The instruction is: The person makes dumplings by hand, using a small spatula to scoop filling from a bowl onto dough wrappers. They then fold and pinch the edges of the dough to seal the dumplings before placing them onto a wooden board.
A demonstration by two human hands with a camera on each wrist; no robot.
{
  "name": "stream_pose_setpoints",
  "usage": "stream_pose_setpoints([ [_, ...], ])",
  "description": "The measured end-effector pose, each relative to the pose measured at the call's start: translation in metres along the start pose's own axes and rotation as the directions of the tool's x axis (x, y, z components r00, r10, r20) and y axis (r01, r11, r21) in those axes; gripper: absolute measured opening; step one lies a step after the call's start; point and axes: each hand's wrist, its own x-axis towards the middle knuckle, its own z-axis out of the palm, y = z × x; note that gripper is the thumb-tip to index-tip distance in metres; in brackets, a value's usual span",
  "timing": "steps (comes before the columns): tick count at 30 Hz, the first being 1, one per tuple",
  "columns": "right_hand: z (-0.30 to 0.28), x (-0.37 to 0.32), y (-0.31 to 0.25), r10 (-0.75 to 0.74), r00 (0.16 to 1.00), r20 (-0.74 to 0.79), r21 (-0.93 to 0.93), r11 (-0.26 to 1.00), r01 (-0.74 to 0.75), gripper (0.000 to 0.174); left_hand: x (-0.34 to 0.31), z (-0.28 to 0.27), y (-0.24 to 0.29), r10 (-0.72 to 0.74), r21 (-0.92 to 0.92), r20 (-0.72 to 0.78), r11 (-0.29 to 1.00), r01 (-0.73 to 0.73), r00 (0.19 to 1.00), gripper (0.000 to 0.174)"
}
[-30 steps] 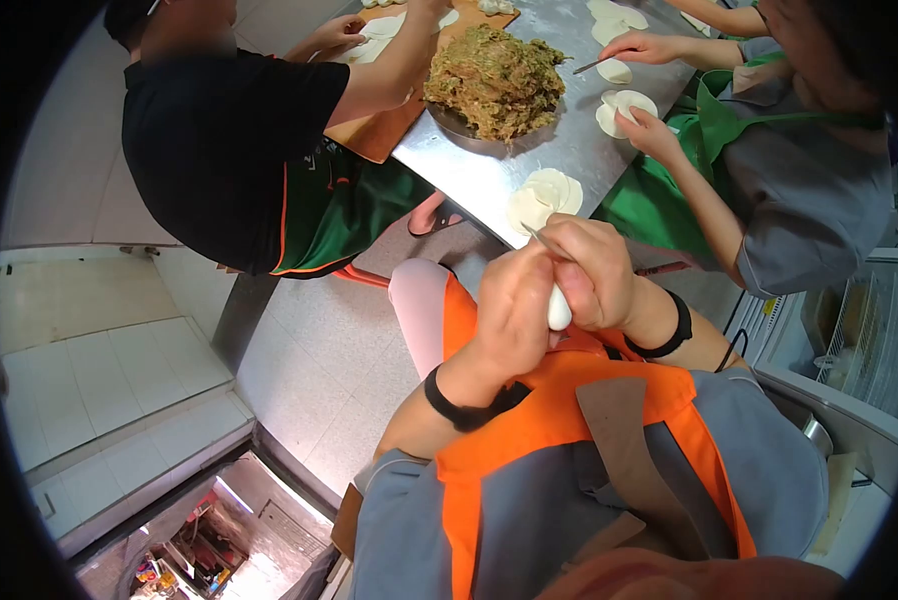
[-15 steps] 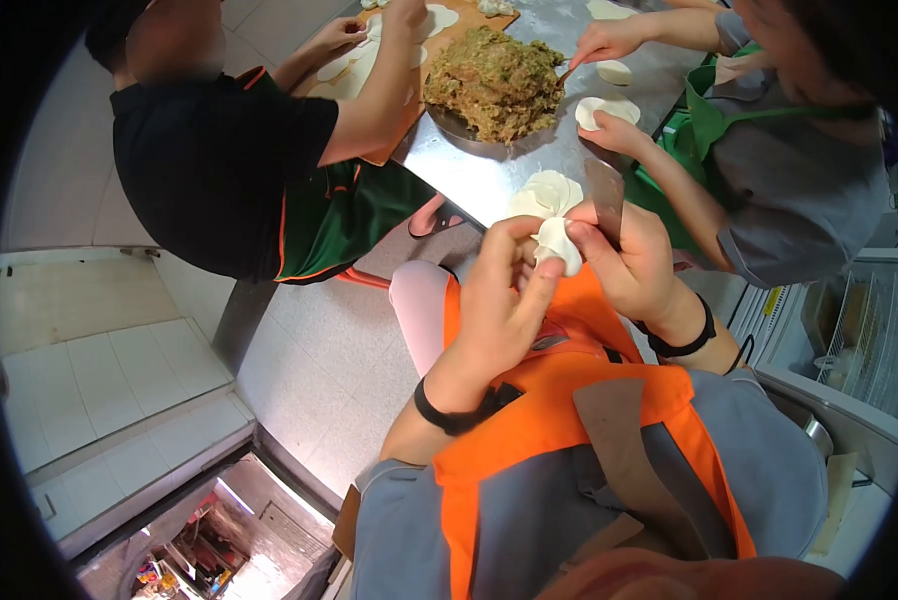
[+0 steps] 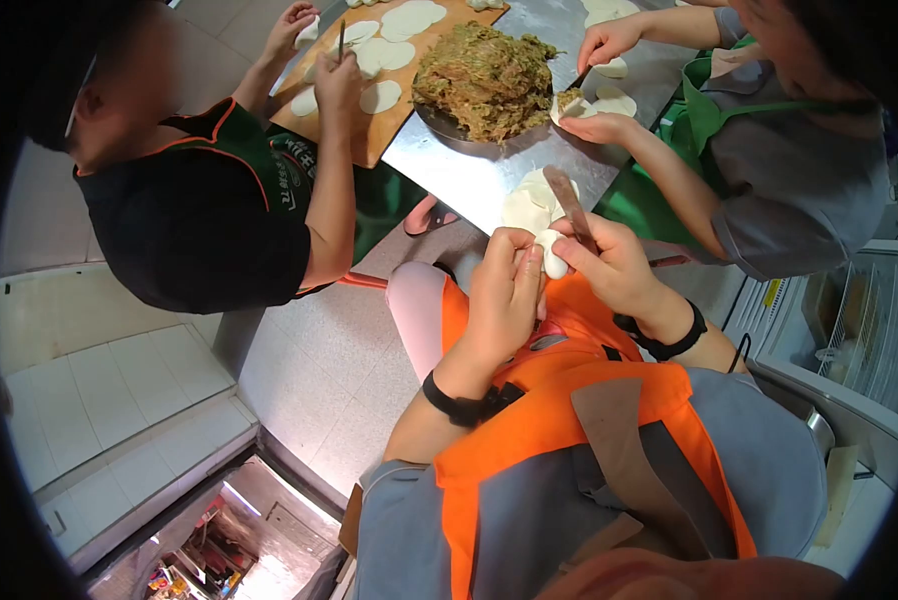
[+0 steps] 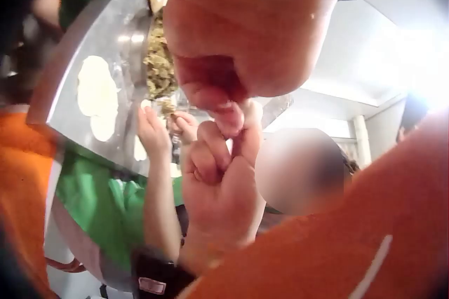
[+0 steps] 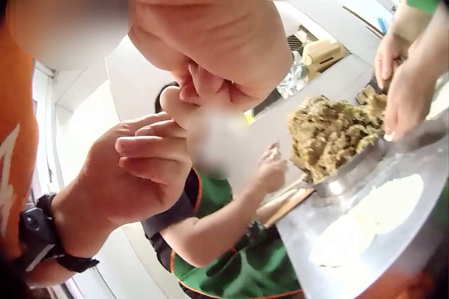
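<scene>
Fingers (L+R) pinch wht dough; grn apron txt unclear.

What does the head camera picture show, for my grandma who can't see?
The left hand and right hand pinch white dough, the right also holding a flat tool. Beyond, a metal table bears stacked dough rounds and heaped filling, with a person in black and another in gray beside it.
</scene>
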Motion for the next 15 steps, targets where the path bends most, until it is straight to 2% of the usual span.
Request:
stream_pose_setpoints([
  [1, -0.004, 0.001, 0.008, 0.024, 1.0, -0.004, -0.044, 0.999, -0.025, 0.017, 0.004, 0.0, -0.004, -0.048, -0.067, 0.024, 0.997, 0.049, 0.999, 0.013],
  [3, -0.016, 0.009, 0.028, 0.004, 0.998, -0.061, -0.269, 0.963, -0.02, 0.016, 0.018, -0.004, -0.02, -0.139, -0.195, 0.084, 0.969, 0.153, 0.987, 0.016],
  [4, -0.023, 0.016, 0.04, -0.012, 0.996, -0.086, -0.377, 0.926, -0.021, 0.015, 0.028, -0.011, -0.042, -0.171, -0.166, 0.068, 0.97, 0.18, 0.983, 0.019],
  [7, -0.043, 0.041, 0.08, -0.279, 0.937, -0.211, -0.611, 0.786, 0.096, 0.013, 0.059, -0.026, -0.086, -0.065, 0.203, -0.094, 0.976, 0.083, 0.993, 0.015],
  [10, -0.057, 0.06, 0.106, -0.381, 0.888, -0.258, -0.768, 0.638, 0.05, 0.013, 0.09, -0.026, -0.105, 0.239, 0.585, -0.085, 0.798, -0.145, 0.967, 0.012],
  [15, -0.058, 0.067, 0.116, -0.318, 0.883, -0.345, -0.749, 0.661, -0.054, 0.013, 0.114, -0.004, -0.097, 0.325, 0.749, 0.063, 0.61, -0.259, 0.944, 0.017],
])
